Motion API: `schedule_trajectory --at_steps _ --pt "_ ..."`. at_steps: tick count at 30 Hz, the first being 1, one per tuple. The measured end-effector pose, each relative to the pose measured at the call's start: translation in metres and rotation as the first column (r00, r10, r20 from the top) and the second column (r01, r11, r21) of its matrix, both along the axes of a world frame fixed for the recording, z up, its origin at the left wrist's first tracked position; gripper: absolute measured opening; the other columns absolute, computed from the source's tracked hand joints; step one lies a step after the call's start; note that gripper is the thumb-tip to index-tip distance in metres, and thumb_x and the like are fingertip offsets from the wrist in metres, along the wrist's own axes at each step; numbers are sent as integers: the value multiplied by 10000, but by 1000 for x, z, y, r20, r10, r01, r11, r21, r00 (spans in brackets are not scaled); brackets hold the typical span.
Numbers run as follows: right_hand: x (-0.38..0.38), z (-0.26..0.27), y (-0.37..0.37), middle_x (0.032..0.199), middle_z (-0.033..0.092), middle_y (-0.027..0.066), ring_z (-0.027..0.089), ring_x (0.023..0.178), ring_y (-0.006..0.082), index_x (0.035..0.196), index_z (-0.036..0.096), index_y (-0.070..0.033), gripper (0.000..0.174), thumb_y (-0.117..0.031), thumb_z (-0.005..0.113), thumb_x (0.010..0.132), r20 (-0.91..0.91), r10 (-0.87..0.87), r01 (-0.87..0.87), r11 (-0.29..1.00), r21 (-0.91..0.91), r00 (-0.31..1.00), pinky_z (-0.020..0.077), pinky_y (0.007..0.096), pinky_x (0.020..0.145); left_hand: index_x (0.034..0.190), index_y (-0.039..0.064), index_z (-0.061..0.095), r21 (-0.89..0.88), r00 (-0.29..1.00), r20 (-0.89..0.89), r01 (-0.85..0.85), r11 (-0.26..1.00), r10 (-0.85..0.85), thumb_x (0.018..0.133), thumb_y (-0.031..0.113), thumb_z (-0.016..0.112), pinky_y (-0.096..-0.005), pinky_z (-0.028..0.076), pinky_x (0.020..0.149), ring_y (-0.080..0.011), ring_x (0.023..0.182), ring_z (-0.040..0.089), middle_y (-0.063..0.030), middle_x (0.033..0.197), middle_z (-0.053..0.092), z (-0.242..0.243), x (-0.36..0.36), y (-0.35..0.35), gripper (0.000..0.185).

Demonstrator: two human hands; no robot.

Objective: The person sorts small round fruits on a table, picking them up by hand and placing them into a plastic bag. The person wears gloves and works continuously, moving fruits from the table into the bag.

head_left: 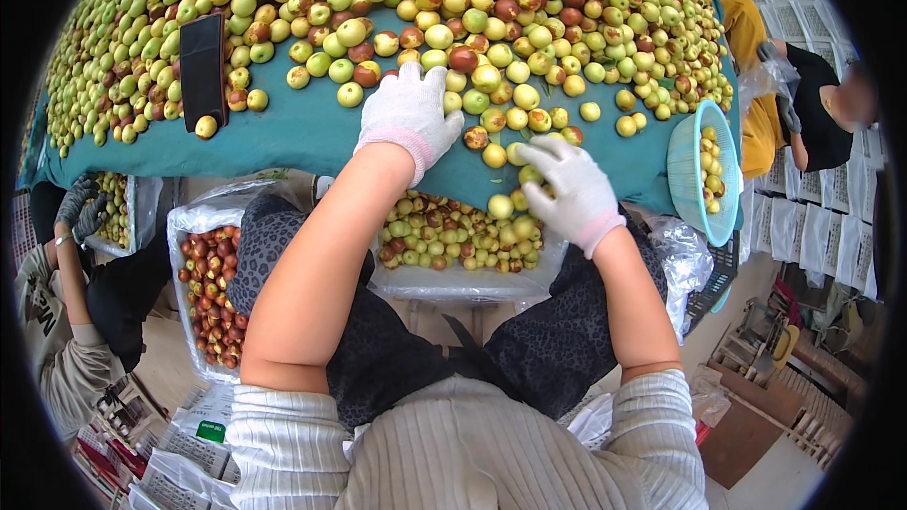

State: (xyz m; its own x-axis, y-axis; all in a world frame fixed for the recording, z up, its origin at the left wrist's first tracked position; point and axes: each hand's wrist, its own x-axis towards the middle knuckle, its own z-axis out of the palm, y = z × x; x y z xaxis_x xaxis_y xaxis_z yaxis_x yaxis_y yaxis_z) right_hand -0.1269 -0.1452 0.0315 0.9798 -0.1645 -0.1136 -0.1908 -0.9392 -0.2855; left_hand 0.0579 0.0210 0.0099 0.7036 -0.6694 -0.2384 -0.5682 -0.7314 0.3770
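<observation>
Green, yellow and red-brown jujubes (453,3) lie heaped on a teal cloth (297,142) over the work surface. My left hand (407,113), in a white knitted glove with a pink cuff, rests palm down at the front of the heap; its palm side is hidden. My right hand (574,191), gloved alike, is at the cloth's front edge with fingers apart and curved beside a few jujubes (530,174). Just below them, a pale green jujube (500,206) shows over a plastic-lined box (453,288) of mostly greenish jujubes, between my knees.
A dark smartphone (202,74) lies left on the cloth. A light-blue plastic basket (684,163) with some jujubes stands at the right edge. A lined box (177,297) of red jujubes is by my left knee. Gloved co-workers sit left (67,340) and right (815,106).
</observation>
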Motion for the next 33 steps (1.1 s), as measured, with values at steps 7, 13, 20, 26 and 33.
schedule_trajectory --at_steps 7,13,20,26,33 --pt "25 -16 -46 1139 641 164 650 999 367 1256 607 -141 402 -332 606 903 43 -334 337 932 -133 942 536 473 883 1401 70 501 -31 999 11 38 999 -38 859 388 678 -433 471 1011 -362 1161 563 -186 1287 538 -6 -5 -6 653" --pt "19 -12 -26 1041 674 166 660 974 362 1128 637 -138 333 -400 580 931 -317 -145 194 972 131 937 533 458 866 1299 52 576 -64 998 -47 36 997 -39 862 387 675 -441 483 987 -377 1129 584 -195 1207 581 1 -6 -12 559" --pt "41 -17 -30 1270 619 149 624 1118 335 1228 651 -126 413 -321 671 864 255 -153 137 987 79 955 517 434 944 1148 43 641 -51 960 -221 163 985 -170 910 388 616 -428 494 949 -380 1030 626 -225 1145 613 2 -18 -13 420" --pt "34 -17 -9 1319 567 172 643 1059 338 1235 605 -137 413 -331 660 874 -46 -94 92 994 -56 994 531 459 910 965 32 676 -45 982 -147 115 992 -120 929 366 591 -445 509 885 -362 958 650 -203 955 664 3 -4 -12 346" --pt "42 -11 -19 970 673 145 649 987 330 997 664 -74 257 -305 587 914 68 -86 70 974 216 994 531 426 849 903 20 659 -74 948 -271 152 986 -166 945 354 559 -444 514 844 -362 926 654 -204 928 664 3 -10 -12 350"
